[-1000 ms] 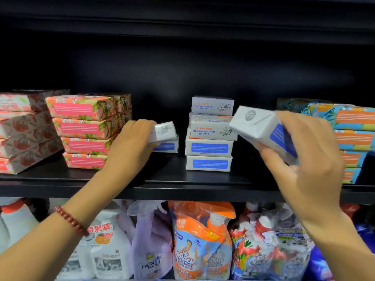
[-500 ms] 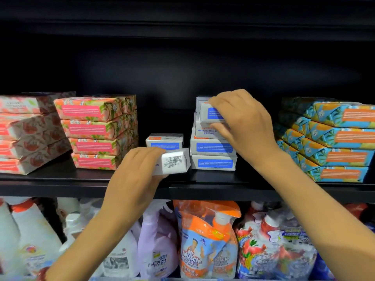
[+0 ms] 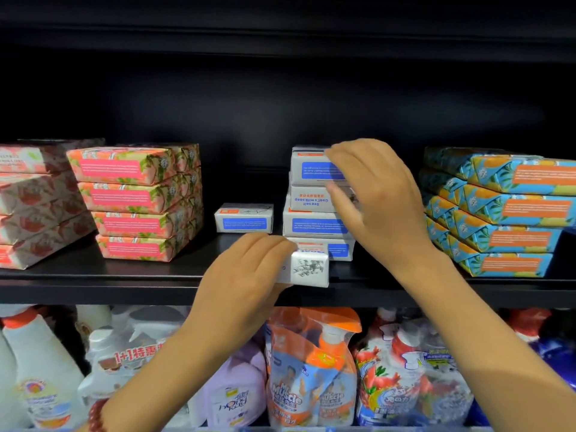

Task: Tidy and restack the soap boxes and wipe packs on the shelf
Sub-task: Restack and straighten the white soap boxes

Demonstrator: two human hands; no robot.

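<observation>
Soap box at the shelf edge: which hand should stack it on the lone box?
Probably left: the left hand grips the soap box just in front of the lone box; the right hand is at the top of the stack.

white/blue soap boxes [image 3: 314, 224], pink floral packs [image 3: 131, 201], blue/orange leafy packs [image 3: 511, 213], black shelf [image 3: 93, 285]

From my station I see two arms of one person in the view. The left forearm [image 3: 174, 363] and the right forearm [image 3: 467, 322] are bare as far as the frame shows them, and the left hand [image 3: 246, 269] and the right hand [image 3: 383, 207] are bare as well. Around the left wrist there is a bracelet [image 3: 96, 416] of round, dark red beads, strung close one to another. Only a part of it shows at the lower edge. The right hand is a little blurred, so I cannot make out its nails.
</observation>
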